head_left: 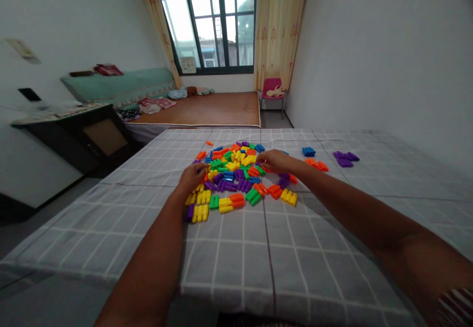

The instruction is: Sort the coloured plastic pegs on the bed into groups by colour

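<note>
A heap of colourful plastic building blocks (229,179) lies on the grey checked cloth, in yellow, orange, green, purple and blue. At the heap's left edge is my left hand (192,178), its fingers closed around what looks like a dark blue block (200,170). My right hand (274,160) reaches over the heap's right side, palm down, with fingers curled to the blocks. Its fingertips are partly hidden, and what they grip is too small to make out. Apart from the heap, to the right, lie blue blocks (308,151), orange blocks (317,165) and purple blocks (345,158).
The cloth-covered table (295,248) extends around the heap. Beyond it stand a low bed (218,108) with clothes, a pink chair (272,88) with a soft toy, and a curtained window (210,26). A dark cabinet (88,135) is at left; a white wall (388,56) borders the right.
</note>
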{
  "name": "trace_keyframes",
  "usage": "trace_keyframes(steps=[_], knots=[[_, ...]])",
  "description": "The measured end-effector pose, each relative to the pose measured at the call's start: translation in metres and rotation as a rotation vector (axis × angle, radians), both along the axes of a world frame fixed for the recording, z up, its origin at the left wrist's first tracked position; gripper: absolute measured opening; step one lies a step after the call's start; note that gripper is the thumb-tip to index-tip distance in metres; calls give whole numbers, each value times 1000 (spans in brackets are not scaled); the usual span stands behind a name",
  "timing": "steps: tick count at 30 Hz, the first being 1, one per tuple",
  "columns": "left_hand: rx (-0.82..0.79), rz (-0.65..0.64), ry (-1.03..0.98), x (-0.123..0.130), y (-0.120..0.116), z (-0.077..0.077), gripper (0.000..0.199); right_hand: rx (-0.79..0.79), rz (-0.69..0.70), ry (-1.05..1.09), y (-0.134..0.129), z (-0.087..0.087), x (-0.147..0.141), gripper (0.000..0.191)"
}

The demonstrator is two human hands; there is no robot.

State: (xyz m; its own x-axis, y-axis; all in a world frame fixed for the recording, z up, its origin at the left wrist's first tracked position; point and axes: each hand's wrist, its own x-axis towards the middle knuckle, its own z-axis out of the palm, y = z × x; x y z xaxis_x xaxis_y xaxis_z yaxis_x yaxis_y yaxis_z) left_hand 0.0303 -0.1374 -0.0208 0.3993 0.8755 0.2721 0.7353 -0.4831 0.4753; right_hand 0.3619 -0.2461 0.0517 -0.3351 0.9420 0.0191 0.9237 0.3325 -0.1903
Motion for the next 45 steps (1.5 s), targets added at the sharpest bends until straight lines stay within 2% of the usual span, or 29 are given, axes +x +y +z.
trace_keyframes(steps=[4,9,13,16,19,22,26,29,32,38,45], knots=[[8,-5,7,0,1,-3,36,-221,99,-42,-5,9,-14,23],[23,-8,32,1,5,-7,35,-377,91,-162,-33,-2,-2,51],[23,-13,40,1,5,-6,37,-307,89,-36,-46,-11,8,46],[27,-21,21,0,3,-4,37,-212,71,124,-50,-9,24,42],[13,6,4,-2,3,-2,37,-103,8,331,-53,-4,64,42],[-1,37,-5,-2,3,0,37,39,-154,500,-58,-7,126,42],[-13,26,11,-3,4,4,40,132,-393,577,-66,-29,208,44],[-11,21,11,-5,5,4,42,109,-480,546,-69,-46,240,56],[-24,22,15,-7,9,1,43,48,-462,479,-69,-51,242,61],[-36,12,-3,-13,18,-9,48,-65,-379,282,-68,-36,214,65],[-55,0,3,-13,17,-8,47,-99,-392,148,-67,-32,203,73]])
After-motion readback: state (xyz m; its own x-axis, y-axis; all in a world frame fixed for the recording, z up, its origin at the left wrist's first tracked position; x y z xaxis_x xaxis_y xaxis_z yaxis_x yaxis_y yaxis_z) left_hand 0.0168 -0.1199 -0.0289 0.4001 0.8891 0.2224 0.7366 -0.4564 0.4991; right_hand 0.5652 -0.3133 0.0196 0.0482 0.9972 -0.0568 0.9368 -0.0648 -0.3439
